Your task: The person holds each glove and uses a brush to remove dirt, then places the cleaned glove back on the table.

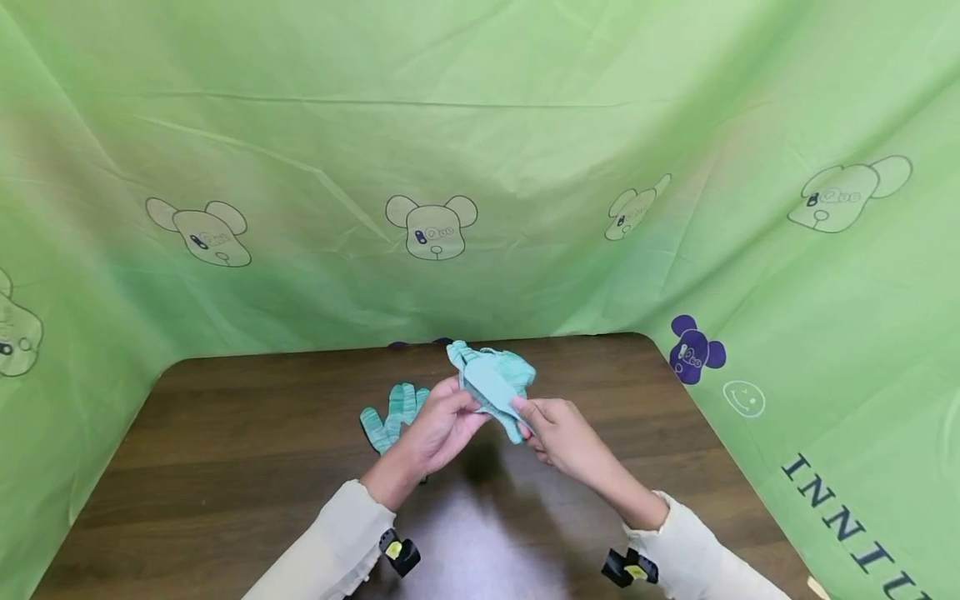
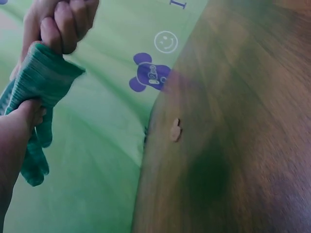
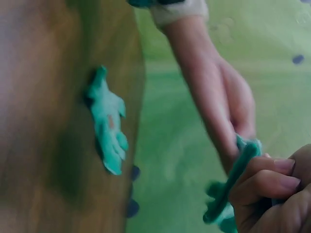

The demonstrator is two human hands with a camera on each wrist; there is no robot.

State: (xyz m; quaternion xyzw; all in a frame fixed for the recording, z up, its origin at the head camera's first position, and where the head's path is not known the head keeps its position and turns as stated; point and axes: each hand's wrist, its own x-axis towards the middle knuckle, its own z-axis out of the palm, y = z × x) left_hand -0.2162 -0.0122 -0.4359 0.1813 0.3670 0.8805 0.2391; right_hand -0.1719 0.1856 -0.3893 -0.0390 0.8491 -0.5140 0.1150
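A teal knitted glove (image 1: pixel 497 377) is held in the air over the table. My left hand (image 1: pixel 442 429) grips it from the left, thumb over the fabric. With thumb and fingers, my right hand (image 1: pixel 568 435) pinches the glove's lower right edge. In the left wrist view the glove (image 2: pixel 46 80) hangs with its fingers downward, its open cuff at the right hand (image 2: pixel 68 24). A second teal glove (image 1: pixel 401 407), striped, lies on the table left of my left hand, which partly covers it. The right wrist view shows that glove (image 3: pixel 108 114) lying flat.
The brown wooden table (image 1: pixel 247 467) has rounded far corners. Green cloth (image 1: pixel 540 275) with printed bear heads surrounds its back and sides. A small brown patch (image 2: pixel 176 131), too blurred to identify, appears on the table in the left wrist view.
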